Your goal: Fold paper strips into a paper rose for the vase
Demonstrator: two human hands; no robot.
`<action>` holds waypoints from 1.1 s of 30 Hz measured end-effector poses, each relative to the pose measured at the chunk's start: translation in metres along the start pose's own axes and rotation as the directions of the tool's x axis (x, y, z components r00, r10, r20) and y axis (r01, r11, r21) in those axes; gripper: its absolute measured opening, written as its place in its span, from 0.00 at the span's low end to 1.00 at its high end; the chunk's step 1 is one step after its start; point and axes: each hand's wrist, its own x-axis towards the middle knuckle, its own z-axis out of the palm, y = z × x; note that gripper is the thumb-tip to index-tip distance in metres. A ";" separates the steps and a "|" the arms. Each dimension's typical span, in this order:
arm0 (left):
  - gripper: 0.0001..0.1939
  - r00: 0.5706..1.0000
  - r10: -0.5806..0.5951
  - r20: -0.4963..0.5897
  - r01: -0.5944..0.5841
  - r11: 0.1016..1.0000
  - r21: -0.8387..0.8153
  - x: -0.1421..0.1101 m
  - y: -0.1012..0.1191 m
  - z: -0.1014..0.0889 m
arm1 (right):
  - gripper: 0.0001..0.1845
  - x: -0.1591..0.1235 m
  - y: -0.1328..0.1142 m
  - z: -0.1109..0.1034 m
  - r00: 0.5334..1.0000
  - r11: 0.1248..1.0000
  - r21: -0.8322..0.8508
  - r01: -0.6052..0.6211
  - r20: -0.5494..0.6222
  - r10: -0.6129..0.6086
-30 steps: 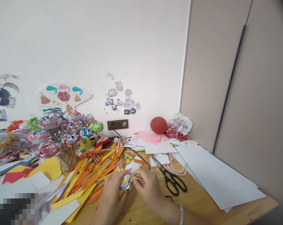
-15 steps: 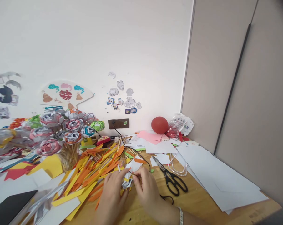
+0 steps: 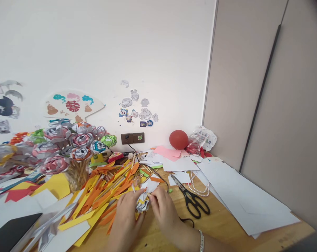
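Observation:
Between my hands is a small folded paper flower (image 3: 142, 204) of white and yellow paper, partly hidden by my fingers. My left hand (image 3: 129, 210) grips its left side, the thumb and fingers closed about it. On the other side, my right hand (image 3: 161, 208) pinches at the flower's upper right edge with thumb and forefinger. Left of my left hand lies a heap of orange and yellow paper strips (image 3: 95, 196). Black-handled scissors (image 3: 191, 200) rest to the right of my right hand, their blades pointing away from me.
Many paper flowers (image 3: 81, 139) stand at the back left. A red balloon (image 3: 178, 139) sits by the wall beside a plastic bag (image 3: 204, 138). White sheets (image 3: 247, 199) cover the right side, near a bead string (image 3: 200, 190). A black cable (image 3: 162, 176) crosses the desk.
My right fingers have shifted slightly at the flower's edge, and more of its yellow and white folds show between my hands. My left hand keeps nearly the same place.

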 end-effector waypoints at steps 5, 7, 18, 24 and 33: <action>0.22 1.000 -0.009 0.015 0.010 0.999 -0.043 -0.002 0.000 -0.001 | 0.11 0.003 -0.004 -0.004 0.995 0.992 0.107 -0.068 0.086 0.059; 0.23 1.000 -0.001 0.022 0.002 0.998 -0.065 -0.003 0.001 -0.001 | 0.09 0.003 -0.004 -0.005 0.991 0.984 0.152 -0.089 0.111 0.072; 0.22 1.000 0.016 0.009 -0.015 0.999 -0.051 -0.005 0.001 0.000 | 0.13 0.002 -0.002 -0.005 0.991 0.991 -0.044 0.126 0.047 -0.124; 0.22 1.000 0.008 -0.013 -0.008 1.000 -0.023 -0.006 -0.003 0.003 | 0.18 0.005 -0.003 -0.005 0.968 0.948 -0.198 0.248 0.085 -0.236; 0.22 1.000 0.024 -0.011 -0.024 1.000 -0.012 -0.006 -0.004 0.005 | 0.15 0.003 -0.001 0.000 0.982 0.970 -0.152 0.187 0.018 -0.187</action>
